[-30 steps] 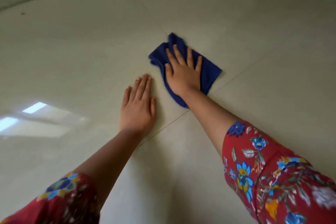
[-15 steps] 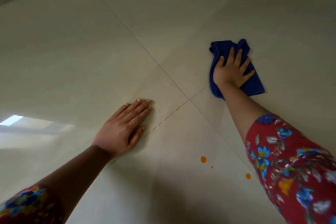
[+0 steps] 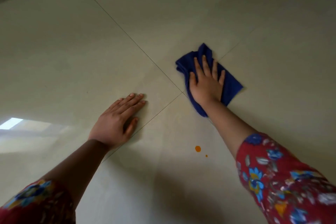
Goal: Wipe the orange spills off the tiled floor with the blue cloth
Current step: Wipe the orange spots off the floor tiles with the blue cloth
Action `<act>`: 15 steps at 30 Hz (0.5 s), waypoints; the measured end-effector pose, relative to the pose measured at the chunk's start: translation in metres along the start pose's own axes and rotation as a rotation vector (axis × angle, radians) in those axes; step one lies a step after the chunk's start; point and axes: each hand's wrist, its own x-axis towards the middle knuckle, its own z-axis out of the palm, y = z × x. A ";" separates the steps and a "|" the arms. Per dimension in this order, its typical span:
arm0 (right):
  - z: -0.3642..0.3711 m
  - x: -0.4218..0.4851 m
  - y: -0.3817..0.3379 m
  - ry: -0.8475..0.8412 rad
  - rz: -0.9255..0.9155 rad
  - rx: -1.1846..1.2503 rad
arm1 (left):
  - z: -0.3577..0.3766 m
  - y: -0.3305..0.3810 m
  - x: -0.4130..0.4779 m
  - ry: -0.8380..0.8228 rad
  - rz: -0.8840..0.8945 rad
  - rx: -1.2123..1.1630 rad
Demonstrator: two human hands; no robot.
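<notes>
One blue cloth (image 3: 231, 85), crumpled and dark, lies on the tiled floor (image 3: 72, 42) by a grout crossing, long axis running from near-left to far-right. It sits beneath the right hand (image 3: 205, 85), whose spread fingers (image 3: 198, 67) press it flat, cloth showing past the fingertips. Two orange spills (image 3: 197, 148) lie nearer, uncovered. Left hand (image 3: 116, 123) rests flat, fingers together, well apart.

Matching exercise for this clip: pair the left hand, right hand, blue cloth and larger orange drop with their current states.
1. left hand
2. right hand
3. blue cloth
4. larger orange drop

A. unwiped, between the forearms
B. bunched under a palm
C. flat on bare tile
D. pressing down on fabric

Pairs: 1-C, 2-D, 3-B, 4-A
</notes>
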 end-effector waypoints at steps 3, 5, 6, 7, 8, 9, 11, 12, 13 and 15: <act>0.007 -0.050 -0.030 -0.003 -0.344 -0.031 | 0.000 -0.001 0.001 0.004 -0.010 -0.003; 0.008 -0.111 -0.007 -0.059 -0.636 -0.104 | -0.002 0.000 0.000 0.009 -0.009 -0.003; 0.007 -0.132 0.018 -0.097 -0.705 -0.119 | -0.001 0.001 0.000 0.008 -0.008 -0.004; 0.006 -0.142 0.045 -0.095 -0.718 -0.123 | -0.001 0.002 -0.001 0.011 -0.008 -0.007; 0.004 -0.141 0.072 -0.062 -0.663 -0.130 | 0.000 0.003 -0.001 0.017 -0.010 -0.008; 0.003 -0.132 0.092 -0.022 -0.553 -0.149 | 0.000 0.003 -0.001 0.024 -0.010 -0.007; 0.001 -0.104 0.102 0.033 -0.267 -0.183 | -0.001 0.001 0.001 0.034 -0.004 -0.007; 0.001 -0.096 0.089 0.031 -0.165 -0.168 | -0.002 0.000 0.001 0.035 0.000 -0.010; 0.002 -0.097 0.070 0.038 -0.121 -0.149 | -0.002 -0.001 0.000 0.034 0.002 -0.013; 0.010 -0.130 0.041 0.047 -0.258 -0.127 | -0.002 0.001 -0.001 0.026 0.004 -0.022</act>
